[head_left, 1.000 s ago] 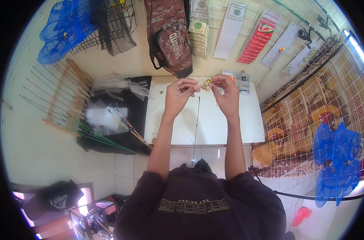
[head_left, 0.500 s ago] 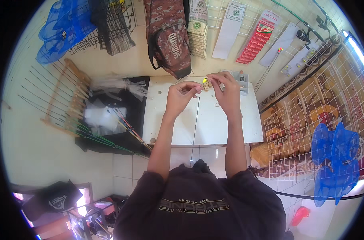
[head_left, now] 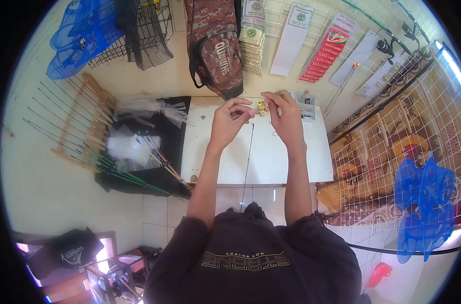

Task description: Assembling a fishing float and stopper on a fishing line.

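My left hand (head_left: 230,120) and my right hand (head_left: 287,117) are raised over a white table (head_left: 215,162), fingertips facing each other. The fingers of both are curled in toward the thumbs as in a pinch; anything held is too fine to make out. Between them shows a small bright yellow-green piece (head_left: 261,104), like a little fishing float. I cannot tell whether it hangs or lies there. Small round beige pieces (head_left: 261,112) lie behind it. A thin dark rod (head_left: 248,157) extends below the hands toward my body. Close to my right wrist is a small ring-like loop (head_left: 275,134).
A clear compartment box (head_left: 307,112) with a small bottle stands at the table's back right. Left are a rack of thin rods (head_left: 96,126) and clear plastic bags (head_left: 131,147). A camouflage rod bag (head_left: 215,55) hangs behind; a wire grid (head_left: 392,152) and blue nets (head_left: 425,202) hang right.
The yellow-green piece was between my fingertips; now it shows smaller, slightly farther right and lower, apart from them. My left fingers have loosened a little. My arms have barely moved.
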{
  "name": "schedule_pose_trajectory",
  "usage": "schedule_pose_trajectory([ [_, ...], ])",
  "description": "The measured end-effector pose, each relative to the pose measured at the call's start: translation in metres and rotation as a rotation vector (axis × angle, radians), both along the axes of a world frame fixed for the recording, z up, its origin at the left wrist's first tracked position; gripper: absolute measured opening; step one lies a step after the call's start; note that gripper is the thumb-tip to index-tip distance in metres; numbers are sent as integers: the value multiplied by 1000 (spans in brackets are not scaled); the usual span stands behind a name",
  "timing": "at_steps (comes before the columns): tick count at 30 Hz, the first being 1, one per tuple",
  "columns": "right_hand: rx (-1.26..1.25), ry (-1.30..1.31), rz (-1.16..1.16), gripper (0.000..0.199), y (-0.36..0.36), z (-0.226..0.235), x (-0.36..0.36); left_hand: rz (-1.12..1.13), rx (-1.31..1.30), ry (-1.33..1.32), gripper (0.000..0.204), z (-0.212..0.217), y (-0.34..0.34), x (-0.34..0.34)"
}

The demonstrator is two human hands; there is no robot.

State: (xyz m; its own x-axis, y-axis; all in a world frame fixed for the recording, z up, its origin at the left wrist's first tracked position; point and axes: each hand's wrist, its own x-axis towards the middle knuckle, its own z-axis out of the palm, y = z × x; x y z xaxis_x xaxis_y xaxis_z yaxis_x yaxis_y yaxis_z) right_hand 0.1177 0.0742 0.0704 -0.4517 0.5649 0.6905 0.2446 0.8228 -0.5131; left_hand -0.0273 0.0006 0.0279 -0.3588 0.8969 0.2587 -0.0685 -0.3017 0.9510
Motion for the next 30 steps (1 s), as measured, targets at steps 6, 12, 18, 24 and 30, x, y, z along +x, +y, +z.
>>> schedule_pose_trajectory([
  [6,-5,-43,-32,13,0,-3,-1,-5,-3,-6,35,1,-1,-2],
  [12,-70,42,52,9,-1,0,-4,-21,28,-37,37,-1,-2,-2],
  [18,-212,55,201,10,3,-1,3,-18,38,-2,46,0,-3,-2],
  [24,-172,-21,197,16,-2,2,1,-8,49,-16,46,-2,-3,-3],
  [30,-169,-63,189,16,-5,4,1,-7,59,-21,45,-3,-4,-2],
])
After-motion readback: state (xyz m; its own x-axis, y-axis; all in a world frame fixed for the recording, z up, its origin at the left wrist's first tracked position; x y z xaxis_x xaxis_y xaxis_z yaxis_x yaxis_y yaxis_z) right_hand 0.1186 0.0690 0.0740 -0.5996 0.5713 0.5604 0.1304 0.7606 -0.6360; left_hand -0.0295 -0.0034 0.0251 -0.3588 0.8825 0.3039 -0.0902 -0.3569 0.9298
